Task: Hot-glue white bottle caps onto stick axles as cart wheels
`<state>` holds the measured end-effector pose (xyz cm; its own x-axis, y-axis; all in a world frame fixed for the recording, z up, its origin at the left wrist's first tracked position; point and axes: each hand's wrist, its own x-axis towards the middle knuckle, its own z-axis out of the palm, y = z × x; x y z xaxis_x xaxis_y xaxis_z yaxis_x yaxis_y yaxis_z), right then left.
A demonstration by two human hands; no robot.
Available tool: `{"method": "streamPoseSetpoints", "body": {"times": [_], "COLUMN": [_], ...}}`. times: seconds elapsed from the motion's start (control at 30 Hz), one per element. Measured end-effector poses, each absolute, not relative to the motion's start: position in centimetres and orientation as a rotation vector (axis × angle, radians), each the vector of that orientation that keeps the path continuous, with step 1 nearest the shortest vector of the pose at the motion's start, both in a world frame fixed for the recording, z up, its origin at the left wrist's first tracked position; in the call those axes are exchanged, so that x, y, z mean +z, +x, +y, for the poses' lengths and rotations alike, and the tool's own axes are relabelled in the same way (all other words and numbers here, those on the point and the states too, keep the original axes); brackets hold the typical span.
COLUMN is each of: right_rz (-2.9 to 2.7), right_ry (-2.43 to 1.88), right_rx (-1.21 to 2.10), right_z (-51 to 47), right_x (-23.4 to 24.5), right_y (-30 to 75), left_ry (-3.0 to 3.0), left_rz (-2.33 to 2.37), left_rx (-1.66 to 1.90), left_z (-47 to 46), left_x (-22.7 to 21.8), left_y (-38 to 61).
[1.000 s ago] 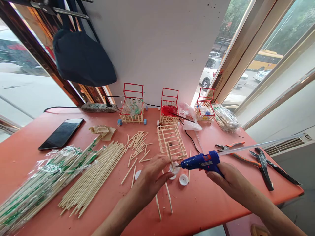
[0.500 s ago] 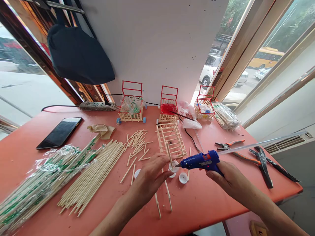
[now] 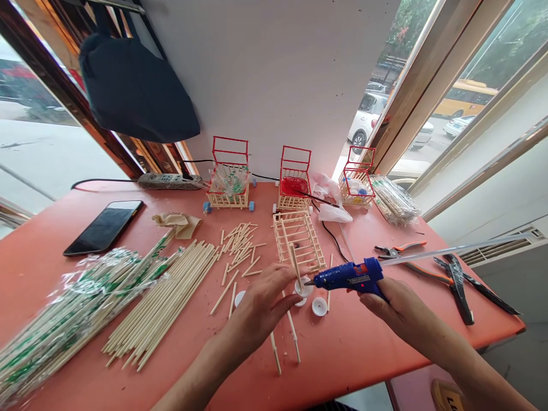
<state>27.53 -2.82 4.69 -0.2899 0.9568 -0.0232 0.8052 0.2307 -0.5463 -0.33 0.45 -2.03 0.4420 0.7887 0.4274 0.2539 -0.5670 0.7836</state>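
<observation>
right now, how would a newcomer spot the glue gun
On the red-orange table, look to the near right part, where the right hand is. It holds the glue gun, tip pointing left at a white disc. Its blue body and the clear stick trailing out behind set it apart from the orange-handled pliers to its right.

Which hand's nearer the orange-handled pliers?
Right. The right hand, gripping the blue glue gun, is left of the pliers and closer to the camera. The left hand, holding a wooden stick, is much farther left, by the gun's nozzle.
</observation>
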Motion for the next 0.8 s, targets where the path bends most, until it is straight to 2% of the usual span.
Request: {"method": "streamPoseSetpoints", "body": {"times": [0.8], "right_rz": [-2.212], "right_ry": [-1.704], "right_rx": [0.597], "right_z": [-3.29], "right_x": [4.56], "right_y": [27.3], "left_ry": [2.124], "left_rz": [0.882], "left_rx": [1.078], "left_z": [0.4], "left_x": [-2.19], "left_y": [-0.36]}}
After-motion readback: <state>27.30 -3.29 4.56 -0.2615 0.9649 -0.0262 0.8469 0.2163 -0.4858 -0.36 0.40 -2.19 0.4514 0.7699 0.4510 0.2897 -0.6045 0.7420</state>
